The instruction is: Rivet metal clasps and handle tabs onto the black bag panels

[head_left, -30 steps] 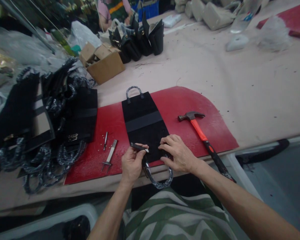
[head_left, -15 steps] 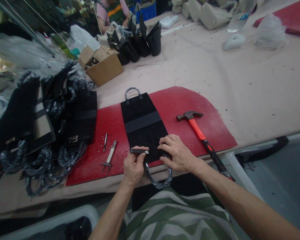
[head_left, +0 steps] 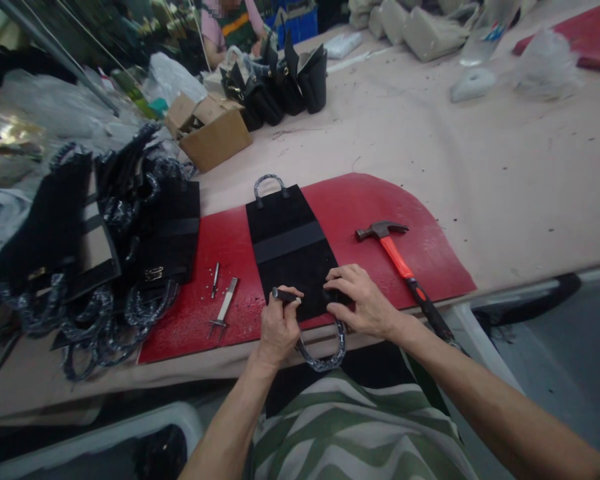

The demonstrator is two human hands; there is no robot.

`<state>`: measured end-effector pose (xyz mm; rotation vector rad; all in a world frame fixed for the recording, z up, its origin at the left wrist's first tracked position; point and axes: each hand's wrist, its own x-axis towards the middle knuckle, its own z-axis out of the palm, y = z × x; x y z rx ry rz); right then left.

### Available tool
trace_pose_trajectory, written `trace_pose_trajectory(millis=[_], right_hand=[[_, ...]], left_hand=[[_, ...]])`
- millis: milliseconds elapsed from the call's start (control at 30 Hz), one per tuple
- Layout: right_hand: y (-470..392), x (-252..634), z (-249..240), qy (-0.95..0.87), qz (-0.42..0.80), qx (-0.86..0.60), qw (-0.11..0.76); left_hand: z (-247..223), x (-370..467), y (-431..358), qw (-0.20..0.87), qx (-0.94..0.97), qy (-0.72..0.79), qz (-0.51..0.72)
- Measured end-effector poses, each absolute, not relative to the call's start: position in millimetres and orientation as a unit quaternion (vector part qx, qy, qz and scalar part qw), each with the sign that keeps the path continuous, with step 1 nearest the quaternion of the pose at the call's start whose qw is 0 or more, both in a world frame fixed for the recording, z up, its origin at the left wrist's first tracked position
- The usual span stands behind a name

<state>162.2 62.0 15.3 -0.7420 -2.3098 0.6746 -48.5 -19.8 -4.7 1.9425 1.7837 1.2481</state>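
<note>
A black bag panel [head_left: 291, 241] lies on the red mat [head_left: 375, 200], with one wrapped handle [head_left: 269, 177] at its far end. Another wrapped handle [head_left: 325, 364] hangs over the table's front edge at its near end. My left hand [head_left: 280, 325] is closed on a small dark tool [head_left: 284, 295] with a pale tip, at the panel's near left corner. At the near right corner, my right hand [head_left: 361, 299] has its fingers bent around the dark handle end; the grip is partly hidden.
To the right lies a hammer [head_left: 395, 250]. Left of the panel are a metal tool [head_left: 225, 307] and a thin punch [head_left: 215, 280]. Black panels [head_left: 45, 227] are piled farther left. Beyond stand a cardboard box [head_left: 217, 141] and black bags [head_left: 313, 83]; a person [head_left: 211, 40] is behind.
My left hand has shifted slightly right and up, and the tool it holds is tilted differently. The view has moved a little. My right hand stays at the near right corner.
</note>
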Motion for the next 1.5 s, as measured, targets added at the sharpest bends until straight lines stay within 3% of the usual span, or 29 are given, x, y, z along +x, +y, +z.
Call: trace_pose_trajectory(millis=[200, 333, 500, 567, 733, 900, 1000, 1133, 1200, 1267, 1367, 1500], right_hand=[[73, 205, 26, -0.835, 0.112, -0.429, 0.324], [73, 231, 22, -0.801, 0.051, -0.551, 0.23], [72, 234, 27, -0.751, 0.074, -0.643, 0.128], [76, 231, 34, -0.71, 0.146, -0.676, 0.13], [76, 226, 50, -0.472, 0.593, -0.609, 0.234], [56, 212, 70, -0.309, 0.733, -0.535, 0.284], [45, 198, 104, -0.406, 0.676, -0.526, 0.319], [33, 184, 145, -0.701, 0.392, -0.481, 0.35], [29, 181, 151, -0.813, 0.245, -0.435, 0.3], [28, 181, 152, -0.879, 0.171, -0.393, 0.209], [28, 181, 165, -0.902, 0.151, -0.374, 0.153], [23, 176, 189, -0.807, 0.233, -0.428, 0.335]], left_hand=[[-6, -44, -21, 0.096, 0.658, 0.607, 0.435], [-7, -44, -20, 0.101, 0.661, 0.604, 0.433], [-9, -43, -20, 0.1, 0.669, 0.601, 0.426], [-10, -43, -20, 0.088, 0.675, 0.593, 0.43], [-11, -42, -19, 0.096, 0.666, 0.597, 0.437], [-8, -42, -18, 0.114, 0.669, 0.591, 0.435], [-7, -41, -18, 0.124, 0.668, 0.59, 0.436], [-8, -41, -18, 0.124, 0.667, 0.585, 0.443], [-8, -41, -18, 0.122, 0.668, 0.584, 0.445], [-9, -41, -18, 0.116, 0.67, 0.583, 0.445], [-8, -41, -17, 0.11, 0.673, 0.578, 0.449], [-8, -41, -17, 0.106, 0.674, 0.571, 0.456]])
